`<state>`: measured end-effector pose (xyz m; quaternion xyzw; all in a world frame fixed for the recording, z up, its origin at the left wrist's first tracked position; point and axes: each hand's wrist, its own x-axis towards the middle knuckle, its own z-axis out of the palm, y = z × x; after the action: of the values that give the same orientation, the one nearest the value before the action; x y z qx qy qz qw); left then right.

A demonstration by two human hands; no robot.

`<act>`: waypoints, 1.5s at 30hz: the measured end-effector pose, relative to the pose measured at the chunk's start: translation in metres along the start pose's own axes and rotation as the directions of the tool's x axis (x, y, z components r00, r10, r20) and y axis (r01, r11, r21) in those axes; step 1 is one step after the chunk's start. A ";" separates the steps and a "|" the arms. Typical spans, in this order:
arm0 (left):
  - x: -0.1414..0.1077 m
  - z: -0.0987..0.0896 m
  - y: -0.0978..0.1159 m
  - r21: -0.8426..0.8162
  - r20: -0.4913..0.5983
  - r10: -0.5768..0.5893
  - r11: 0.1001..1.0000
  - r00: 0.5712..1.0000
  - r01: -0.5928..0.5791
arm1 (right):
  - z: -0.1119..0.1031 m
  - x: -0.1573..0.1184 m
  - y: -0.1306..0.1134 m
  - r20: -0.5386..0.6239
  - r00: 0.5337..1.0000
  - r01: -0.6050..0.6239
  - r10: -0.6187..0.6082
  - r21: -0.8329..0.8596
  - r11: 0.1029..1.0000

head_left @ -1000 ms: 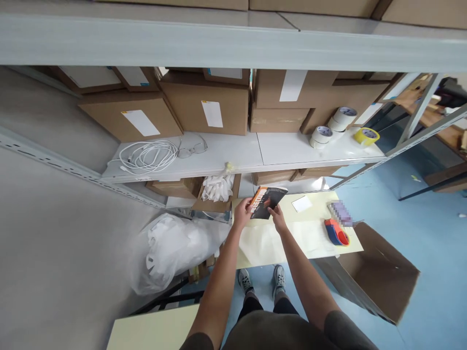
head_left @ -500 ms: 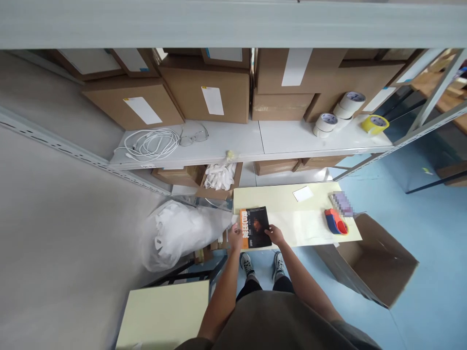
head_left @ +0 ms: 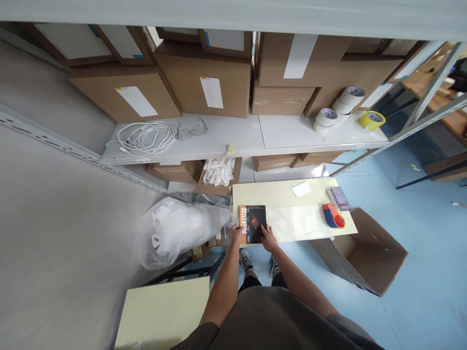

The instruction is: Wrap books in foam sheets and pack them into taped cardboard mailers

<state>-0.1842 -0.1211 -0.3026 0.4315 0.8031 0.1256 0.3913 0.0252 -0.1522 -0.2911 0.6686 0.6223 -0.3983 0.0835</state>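
A book (head_left: pixel 257 221) with a black cover, an orange strip and large white characters lies at the left end of the pale yellow table (head_left: pixel 314 187). My left hand (head_left: pixel 235 235) is closed on its left edge near the lower corner. At the opposite edge my right hand (head_left: pixel 269 239) grips the book, with a digit lying over the cover. The fingers under the book are hidden. A sheet of clear, whitish film (head_left: pixel 295 221) lies on the table right of the book.
A tape dispenser (head_left: pixel 332 217), a blurred purple item (head_left: pixel 340 198) and a white card (head_left: pixel 301 189) lie on the table. An open carton (head_left: pixel 368 257) stands right. A bulging plastic bag (head_left: pixel 178 226) sits left. The shelf (head_left: pixel 233 133) ahead bears boxes, cable, glasses and tape rolls.
My left hand has moved from beside the book onto its left edge. My right hand has shifted slightly lower along the right edge, its digit further over the cover. The view has tilted slightly.
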 end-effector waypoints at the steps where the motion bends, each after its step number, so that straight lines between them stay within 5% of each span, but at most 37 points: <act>1: 0.002 -0.003 -0.001 -0.022 -0.003 -0.019 1.000 1.000 0.019 | 0.000 0.002 -0.004 -0.002 1.000 0.009 -0.009 -0.010 1.000; 11: 0.004 -0.040 -0.003 -0.173 -0.133 -0.167 0.975 0.977 0.143 | -0.013 0.030 -0.049 0.012 0.998 0.059 -0.058 -0.048 0.997; 16: -0.018 -0.045 0.027 -0.122 -0.194 0.048 0.990 0.980 -0.073 | -0.021 0.023 -0.048 -0.139 0.989 0.086 -0.040 0.339 0.937; 21: -0.051 -0.034 0.068 0.023 -0.154 0.313 0.949 0.937 -0.314 | -0.043 0.018 -0.059 -0.017 0.993 0.071 -0.119 0.882 0.466; 23: -0.063 -0.027 0.082 0.047 -0.103 0.399 0.917 0.911 -0.396 | -0.056 0.019 -0.063 -0.046 0.989 0.097 -0.143 0.920 0.379; 30: -0.077 0.002 0.097 -0.154 0.048 0.620 0.780 0.783 -0.607 | -0.095 0.027 -0.036 -0.211 0.977 0.210 -0.037 0.907 0.364; 36: -0.044 0.026 0.086 -0.452 -0.158 0.294 0.827 0.943 -0.333 | -0.096 0.028 -0.015 -0.091 0.994 0.100 -0.063 0.981 0.168; 45: -0.035 0.047 0.093 -0.691 -0.089 0.163 0.701 0.983 -0.179 | -0.101 0.031 0.003 -0.149 0.989 0.145 0.025 0.982 0.122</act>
<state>-0.0825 -0.0994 -0.2655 0.3240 0.6576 0.4581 0.5027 0.0685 -0.0677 -0.2449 0.5546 0.2331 -0.6695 -0.4357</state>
